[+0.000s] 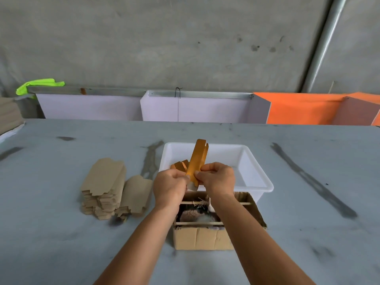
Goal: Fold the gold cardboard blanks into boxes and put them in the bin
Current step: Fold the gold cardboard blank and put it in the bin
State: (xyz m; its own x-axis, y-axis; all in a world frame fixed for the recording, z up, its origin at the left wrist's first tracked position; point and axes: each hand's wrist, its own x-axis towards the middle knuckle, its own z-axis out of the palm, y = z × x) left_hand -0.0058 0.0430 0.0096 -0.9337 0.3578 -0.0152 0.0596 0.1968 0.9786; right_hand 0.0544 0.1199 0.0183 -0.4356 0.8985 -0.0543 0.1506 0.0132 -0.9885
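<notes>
A long gold cardboard box [197, 159] stands tilted upright in front of the white plastic bin [255, 177]. My left hand [169, 186] and my right hand [218, 177] both pinch its lower end, thumbs on the near face. Its top flaps stick up open. Another gold box [178, 166] lies inside the bin at its near left, partly hidden behind my left hand. A stack of flat blanks [103, 186], brown side up, sits on the table to the left, with a smaller pile [135, 194] leaning beside it.
An open brown cardboard carton [202, 237] with two wooden sticks across its top sits under my wrists, just in front of the bin. White and orange boards [298, 108] line the table's far edge. The grey tabletop [308, 202] has dark smears.
</notes>
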